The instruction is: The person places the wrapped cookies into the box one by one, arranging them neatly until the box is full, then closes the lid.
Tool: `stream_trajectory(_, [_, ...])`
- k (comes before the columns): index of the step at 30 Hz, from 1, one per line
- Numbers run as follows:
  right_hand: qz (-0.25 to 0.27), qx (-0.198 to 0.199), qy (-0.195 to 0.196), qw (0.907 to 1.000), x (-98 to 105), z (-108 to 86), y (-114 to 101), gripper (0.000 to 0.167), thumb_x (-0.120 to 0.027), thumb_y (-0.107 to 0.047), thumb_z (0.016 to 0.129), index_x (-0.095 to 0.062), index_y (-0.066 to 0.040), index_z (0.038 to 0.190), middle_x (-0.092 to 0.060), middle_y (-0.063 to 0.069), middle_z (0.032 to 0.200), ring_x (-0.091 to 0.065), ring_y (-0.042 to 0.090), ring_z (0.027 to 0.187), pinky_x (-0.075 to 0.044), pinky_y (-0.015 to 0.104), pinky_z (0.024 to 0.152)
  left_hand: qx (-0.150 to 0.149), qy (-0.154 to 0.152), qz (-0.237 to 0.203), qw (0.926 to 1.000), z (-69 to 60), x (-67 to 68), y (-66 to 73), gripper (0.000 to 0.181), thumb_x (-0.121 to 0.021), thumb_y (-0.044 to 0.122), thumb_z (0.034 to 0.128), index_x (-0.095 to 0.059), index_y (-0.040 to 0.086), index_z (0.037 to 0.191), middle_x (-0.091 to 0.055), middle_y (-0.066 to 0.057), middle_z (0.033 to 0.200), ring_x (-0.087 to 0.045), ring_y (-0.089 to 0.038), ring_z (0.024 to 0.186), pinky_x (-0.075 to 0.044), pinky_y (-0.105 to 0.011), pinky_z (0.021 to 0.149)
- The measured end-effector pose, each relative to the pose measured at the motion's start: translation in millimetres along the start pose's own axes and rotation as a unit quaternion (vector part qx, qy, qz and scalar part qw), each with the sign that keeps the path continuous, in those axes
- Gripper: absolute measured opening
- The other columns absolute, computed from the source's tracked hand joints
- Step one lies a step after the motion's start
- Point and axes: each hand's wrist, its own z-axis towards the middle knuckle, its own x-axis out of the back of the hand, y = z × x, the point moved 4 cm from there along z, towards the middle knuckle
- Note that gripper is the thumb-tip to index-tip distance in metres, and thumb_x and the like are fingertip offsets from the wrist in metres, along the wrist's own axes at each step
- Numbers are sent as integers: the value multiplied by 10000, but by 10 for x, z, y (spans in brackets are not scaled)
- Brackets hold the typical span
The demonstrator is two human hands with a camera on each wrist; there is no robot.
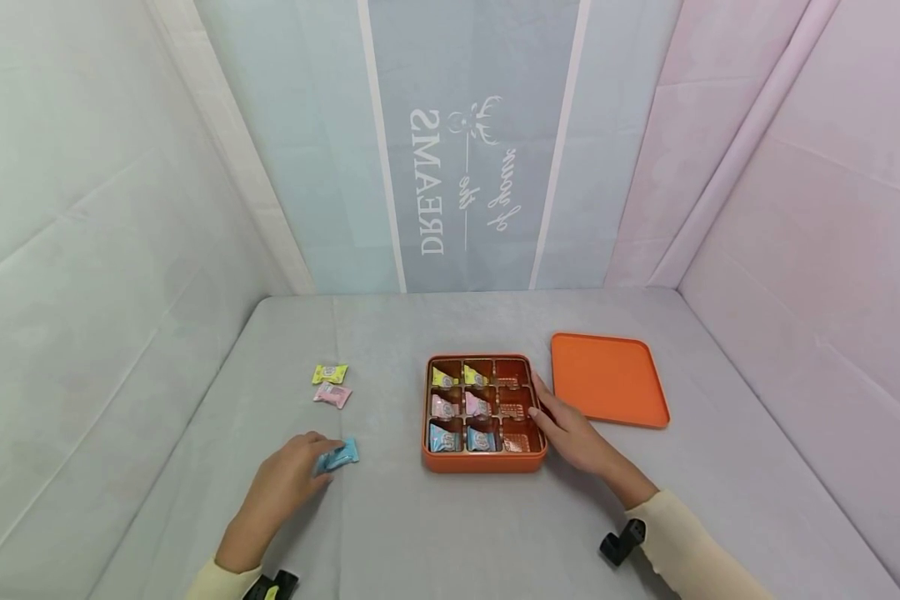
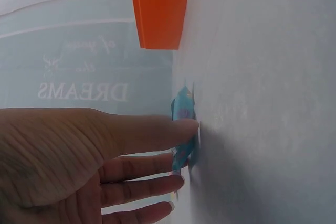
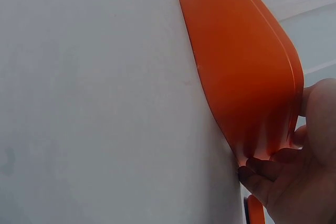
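My left hand [image 1: 288, 475] pinches a blue wrapped candy [image 1: 340, 456] between thumb and fingers, low at the tabletop. Close up in the left wrist view, the thumb crosses the blue wrapper [image 2: 183, 104]. An orange box [image 1: 483, 463] with a divided brown insert stands to the right of that hand. Yellow, pink and blue wrapped candies lie in its left and middle columns; bare insert shows in the right column. My right hand [image 1: 573, 433] holds the box's right side, thumb at the rim and fingers against the outer wall [image 3: 236, 61].
Beyond my left hand lie a yellow candy [image 1: 330, 373] and a pink candy [image 1: 333, 395], close together. A flat orange lid [image 1: 607, 379] rests on the grey tabletop to the right of the box. Fabric walls [image 1: 487, 267] rise behind and at both sides.
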Motion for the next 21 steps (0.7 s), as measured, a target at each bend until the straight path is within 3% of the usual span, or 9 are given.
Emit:
stream_trajectory(12, [-44,47,38,10000,-2,18,28,655,-464,-227,1100,-110,-66,1627,-161,114,1676,-179,324,1526,-257,574,1174,-87,184,-218,9996,63,-28,0,377,-896,74,744,-777,99,1101,-692,-15,981,-662,-170,871,-567,-376,717])
stream_trajectory(21, [15,68,3,10000,-10,24,28,659,-473,-223,1097,-115,-68,1628,-165,118,1675,-176,314,1526,-256,572,1176,-64,444,-531,9976,91,-46,13,332,-883,65,765,-783,89,1080,-715,-34,1042,-691,-237,967,-580,-442,814])
